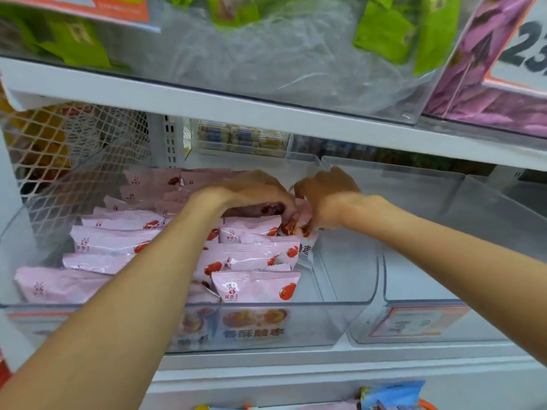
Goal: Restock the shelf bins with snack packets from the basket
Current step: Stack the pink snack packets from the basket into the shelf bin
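Observation:
A clear plastic shelf bin point(340, 321) holds several pink snack packets point(254, 287) printed with red fruit, stacked in rows. Both my arms reach into it. My left hand point(251, 190) lies palm down over packets at the back right of the bin, fingers curled onto a pink packet point(302, 221). My right hand point(328, 193) is just beside it and pinches the same packet from the right, near the bin's right wall. The basket is out of view.
To the right stands another clear bin point(429, 294) with a price label. The white shelf point(266, 110) above carries bins of green packets point(384, 37) and purple packets point(488, 108). White wire mesh point(59, 149) closes the left side. Blue packets point(390, 395) show below.

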The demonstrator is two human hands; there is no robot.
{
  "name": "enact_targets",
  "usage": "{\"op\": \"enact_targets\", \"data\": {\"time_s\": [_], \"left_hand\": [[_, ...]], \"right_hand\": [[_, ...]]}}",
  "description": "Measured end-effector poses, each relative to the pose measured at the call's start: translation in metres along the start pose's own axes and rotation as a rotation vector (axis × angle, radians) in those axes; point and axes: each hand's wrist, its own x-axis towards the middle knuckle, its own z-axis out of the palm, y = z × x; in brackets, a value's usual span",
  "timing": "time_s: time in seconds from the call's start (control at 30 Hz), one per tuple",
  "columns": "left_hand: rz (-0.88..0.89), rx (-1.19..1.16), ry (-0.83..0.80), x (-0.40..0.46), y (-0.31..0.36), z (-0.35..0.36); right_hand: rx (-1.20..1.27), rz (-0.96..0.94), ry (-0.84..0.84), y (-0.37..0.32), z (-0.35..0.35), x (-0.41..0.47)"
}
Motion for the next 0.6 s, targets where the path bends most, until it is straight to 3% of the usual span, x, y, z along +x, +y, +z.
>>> {"op": "enact_targets", "data": {"time_s": [0.13,0.27,0.43,0.6], "left_hand": [[0.061,0.024,0.115,-0.001,0.002,0.000],[0.078,0.047,0.139,0.000,0.001,0.005],[0.079,0.044,0.069,-0.004,0.004,0.003],[0.065,-0.018,-0.008,-0.011,0.008,-0.003]], "right_hand": [[0.214,-0.024,-0.206,0.016,-0.023,0.005],[0.234,0.045,0.054,0.025,-0.014,0.033],[-0.281,0.028,0.159,0.007,0.015,0.044],[-0.065,-0.014,0.162,0.008,0.007,0.044]]}}
